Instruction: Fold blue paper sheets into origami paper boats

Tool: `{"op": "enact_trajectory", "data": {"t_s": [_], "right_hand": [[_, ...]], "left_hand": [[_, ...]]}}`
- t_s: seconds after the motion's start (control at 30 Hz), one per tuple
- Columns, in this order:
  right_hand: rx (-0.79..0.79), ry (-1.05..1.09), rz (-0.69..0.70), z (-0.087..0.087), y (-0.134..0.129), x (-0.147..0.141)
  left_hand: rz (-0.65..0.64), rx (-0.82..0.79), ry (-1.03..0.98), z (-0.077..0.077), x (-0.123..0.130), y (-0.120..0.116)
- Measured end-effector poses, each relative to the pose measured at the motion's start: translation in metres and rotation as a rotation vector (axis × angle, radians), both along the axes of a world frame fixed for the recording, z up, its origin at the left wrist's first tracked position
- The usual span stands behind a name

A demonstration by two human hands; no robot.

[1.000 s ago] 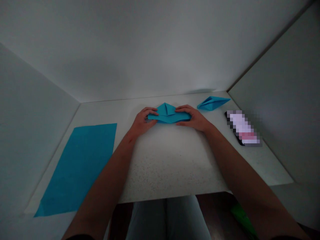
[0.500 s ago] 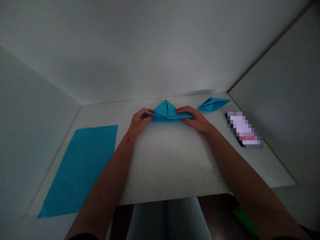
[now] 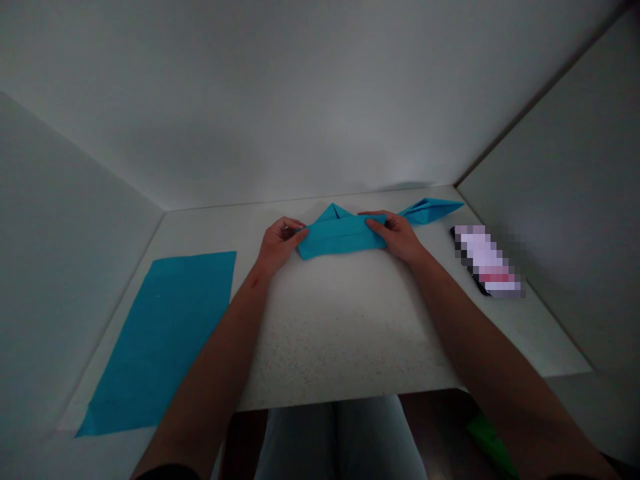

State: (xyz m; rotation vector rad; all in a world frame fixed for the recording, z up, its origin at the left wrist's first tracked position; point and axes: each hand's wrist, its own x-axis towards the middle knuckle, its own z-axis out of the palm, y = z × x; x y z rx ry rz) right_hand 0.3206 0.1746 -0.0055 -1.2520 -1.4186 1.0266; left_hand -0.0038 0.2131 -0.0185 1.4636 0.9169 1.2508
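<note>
A folded blue paper [image 3: 343, 235] lies across the middle of the table, with a peak at its far side and a wide flat band facing me. My left hand [image 3: 283, 244] pinches its left end, thumb on the front and fingers behind. At the right end my right hand [image 3: 395, 233] holds the band, thumb on top and the other fingers partly hidden behind the paper. Just beyond my right hand is a folded blue paper boat [image 3: 432, 210].
A flat blue sheet [image 3: 165, 340] lies on the left of the white table [image 3: 345, 333], partly under my left forearm. A phone [image 3: 485, 260] with a blurred screen lies on the right. White walls stand behind and at both sides.
The near flap of the folded paper now shows as a wide band facing me, covering the lower part of the peak. My right thumb has moved up onto the band.
</note>
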Motion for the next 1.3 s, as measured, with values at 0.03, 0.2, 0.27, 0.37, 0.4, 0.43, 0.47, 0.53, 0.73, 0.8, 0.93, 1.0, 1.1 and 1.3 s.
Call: {"op": "enact_trajectory", "data": {"t_s": [0.03,0.2,0.27,0.37,0.4,0.43,0.47,0.53,0.73,0.8,0.93,1.0,1.1,1.3], "right_hand": [[0.003,0.013,-0.008,-0.001,0.001,0.0],[0.106,0.078,-0.005,-0.005,0.004,-0.002],[0.113,0.116,0.023,-0.006,0.005,-0.002],[0.091,0.146,0.055,-0.008,0.005,-0.001],[0.084,0.147,0.054,-0.009,0.006,0.0],[0.08,0.143,0.043,-0.01,0.006,0.0],[0.081,0.134,0.026,-0.01,0.007,0.0],[0.081,0.111,-0.017,-0.011,0.007,0.001],[0.0,0.069,-0.107,-0.011,0.006,0.006],[-0.009,0.077,-0.125,-0.01,0.006,0.007],[-0.038,0.164,-0.118,-0.004,0.004,0.005],[-0.067,0.213,-0.087,0.0,0.004,0.003],[-0.136,0.26,-0.027,0.006,0.003,0.001],[-0.089,0.189,0.073,0.01,0.0,0.003]], "left_hand": [[0.0,-0.003,0.006,0.0,0.0,0.0],[0.018,0.013,0.077,-0.002,-0.001,-0.001],[0.023,0.062,0.101,-0.002,-0.001,-0.001],[0.005,0.135,0.175,0.002,-0.004,0.0],[-0.021,0.152,0.198,0.003,-0.005,0.0],[-0.055,0.164,0.214,0.005,-0.006,-0.001],[-0.095,0.171,0.221,0.006,-0.007,-0.001],[-0.168,0.175,0.212,0.008,-0.009,-0.001],[-0.241,0.115,0.178,0.004,-0.008,0.001],[-0.261,0.091,0.157,0.0,-0.007,0.001],[-0.281,0.093,0.12,-0.004,-0.004,0.001],[-0.26,0.128,0.143,-0.003,-0.003,0.0],[-0.193,0.197,0.202,0.001,-0.002,-0.001],[-0.003,0.139,0.145,0.0,0.001,0.0]]}}
